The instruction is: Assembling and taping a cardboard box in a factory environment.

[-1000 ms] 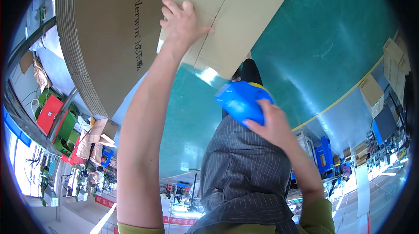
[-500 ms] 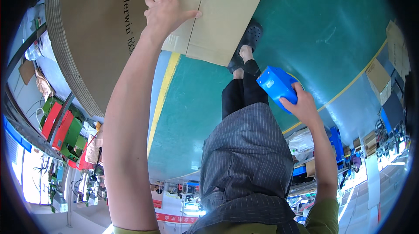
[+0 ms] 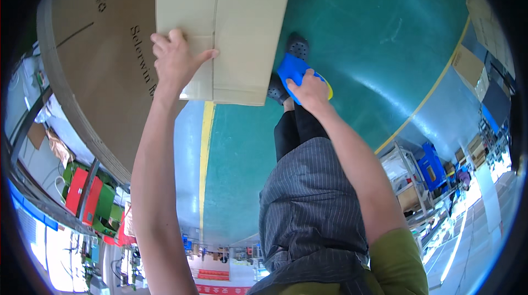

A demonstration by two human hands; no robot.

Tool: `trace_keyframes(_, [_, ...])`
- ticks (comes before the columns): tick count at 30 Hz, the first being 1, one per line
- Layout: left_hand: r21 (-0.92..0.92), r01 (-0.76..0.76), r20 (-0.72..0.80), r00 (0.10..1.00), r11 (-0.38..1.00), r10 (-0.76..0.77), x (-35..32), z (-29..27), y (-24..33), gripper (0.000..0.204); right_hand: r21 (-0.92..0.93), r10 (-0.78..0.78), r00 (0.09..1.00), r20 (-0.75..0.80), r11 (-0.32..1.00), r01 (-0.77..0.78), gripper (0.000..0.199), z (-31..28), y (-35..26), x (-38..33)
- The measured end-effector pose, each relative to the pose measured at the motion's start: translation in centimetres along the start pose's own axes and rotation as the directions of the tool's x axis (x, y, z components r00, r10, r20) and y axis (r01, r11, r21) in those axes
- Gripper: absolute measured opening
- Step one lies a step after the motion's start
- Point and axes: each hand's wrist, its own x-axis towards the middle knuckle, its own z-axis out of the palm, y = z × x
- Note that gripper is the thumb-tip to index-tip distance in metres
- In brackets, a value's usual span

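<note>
A light-brown carton (image 3: 250, 25) with a seam down its top stands at the upper middle. Against its left edge my left hand (image 3: 175, 64) rests near the seam, thumb stretched out over the panel and fingers apart, holding nothing. My right hand (image 3: 312, 90) is closed around a blue tape dispenser (image 3: 291, 65) with a yellow edge showing on its right side. The dispenser hangs just right of the carton, apart from it, above my dark clogs (image 3: 298, 47). My palm hides part of its body.
Flat brown cardboard sheets (image 3: 99, 75) are stacked on the left, close by my left forearm. The green floor (image 3: 374, 47) has yellow lines. Cartons (image 3: 470, 72), a blue crate (image 3: 432, 166) and shelving are on the right; red and green equipment (image 3: 82, 196) is at the left.
My right hand has brought the tape dispenser leftward and up toward the carton. The carton and my left hand now appear lower and further left, as the view has shifted.
</note>
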Motion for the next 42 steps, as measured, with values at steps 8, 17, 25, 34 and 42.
trace_keyframes(8, [-0.023,0.055,0.111,0.992,0.998,-0.052,-0.2,-0.7,-0.4,0.081,0.886,0.204,0.977,-0.059,0.461,-0.042,0.053,3.4,-2.2,-9.1])
trace_keyframes(17, [-0.01,0.023,0.093,0.995,1.0,-0.022,0.0,-0.7,0.3,0.076,0.872,0.272,0.959,0.079,0.448,-0.199,0.06,9.6,-2.9,-0.1])
trace_keyframes(25, [0.005,0.054,0.078,0.996,0.999,-0.054,-0.5,-2.0,0.6,0.067,0.788,0.255,0.966,-0.031,0.601,-0.133,0.061,0.2,-0.5,-1.3])
trace_keyframes(34, [-0.973,0.16,0.124,0.971,-0.168,0.206,-8.1,-8.3,7.5,0.064,0.499,-0.551,0.803,-0.227,0.642,0.582,0.065,-17.7,-3.1,-10.2])
trace_keyframes(42, [-0.869,0.004,-0.05,0.994,-0.495,0.096,-8.7,-10.3,4.0,0.055,0.401,-0.593,0.804,-0.053,0.724,0.561,0.067,-20.5,-8.8,-10.0])
